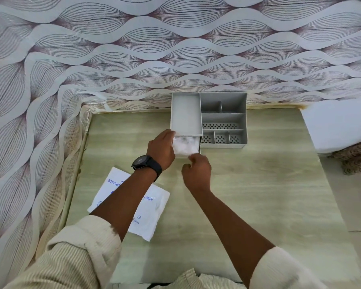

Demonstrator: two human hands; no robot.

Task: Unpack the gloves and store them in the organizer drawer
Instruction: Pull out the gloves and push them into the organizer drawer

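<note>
A grey organizer (pixel 223 117) stands at the far edge of the table against the wall. Its drawer (pixel 199 147) at the lower left is pulled out, and crumpled white gloves (pixel 184 145) lie in it. My left hand (pixel 161 149), with a black watch on the wrist, rests at the drawer's left side, fingers touching the gloves. My right hand (pixel 196 170) is just in front of the drawer, fingers curled near its front edge. The empty white glove packet (pixel 148 213) with blue print lies flat under my left forearm.
The light wood-grain table (pixel 258 184) sits in a corner of patterned wallpaper walls. The organizer has a tall box section on the left and several perforated compartments on the right. A white cushion (pixel 338 130) lies off the table's right edge.
</note>
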